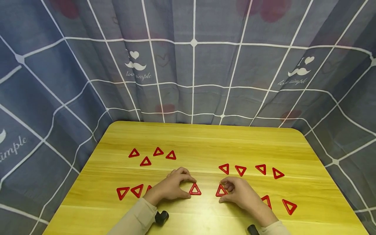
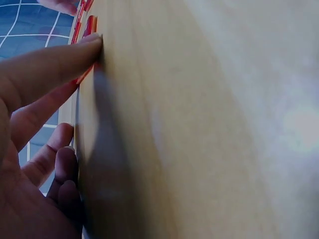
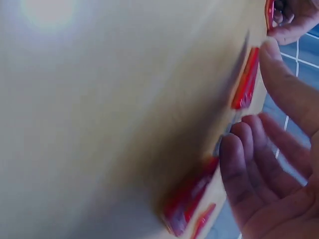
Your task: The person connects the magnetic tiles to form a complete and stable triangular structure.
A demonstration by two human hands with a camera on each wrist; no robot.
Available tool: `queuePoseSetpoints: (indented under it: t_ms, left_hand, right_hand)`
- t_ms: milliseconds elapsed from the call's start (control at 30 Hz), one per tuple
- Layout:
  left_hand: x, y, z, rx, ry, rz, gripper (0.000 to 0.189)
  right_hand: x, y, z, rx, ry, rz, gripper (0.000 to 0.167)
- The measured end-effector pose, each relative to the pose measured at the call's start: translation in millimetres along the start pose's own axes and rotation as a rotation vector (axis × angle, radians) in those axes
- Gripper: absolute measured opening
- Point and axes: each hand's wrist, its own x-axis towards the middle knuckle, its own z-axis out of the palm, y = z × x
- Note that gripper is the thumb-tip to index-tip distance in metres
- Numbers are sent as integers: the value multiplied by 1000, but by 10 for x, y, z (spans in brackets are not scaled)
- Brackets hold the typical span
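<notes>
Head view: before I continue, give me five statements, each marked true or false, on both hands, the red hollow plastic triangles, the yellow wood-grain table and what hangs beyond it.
1. The left hand has a red triangle between thumb and fingers. True.
2. The right hand is far from every triangle. False: its thumb and fingers flank another red triangle.
3. Those two triangles are stacked. False: they lie apart on the table.
4. Four more triangles lie beyond the left hand. True.
5. Plain white cloth hangs beyond the table. False: it is a grey-blue fabric curtain with white lines.
</notes>
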Motion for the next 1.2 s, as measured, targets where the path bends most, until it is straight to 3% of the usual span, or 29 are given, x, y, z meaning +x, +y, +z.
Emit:
queuePoseSetpoints:
  t_ms: [233,433,900,1200]
  left_hand:
    - [3,-12,-9,9,-10,-9,48]
    - [12,-6,11,-1,-17,-9,49]
    - [19,-31,28,-27,-14,-8,47]
    - [23,-40,20,-30,-7,-8,47]
  right_hand:
    - [75,-46,-115,-146,-109,-150,53]
    - [102,-29,-114,-129,-170,-208,47]
    - [128,13,-116,-136,-180,-228,30]
    - [137,2,-78,-155,-121,-167,26]
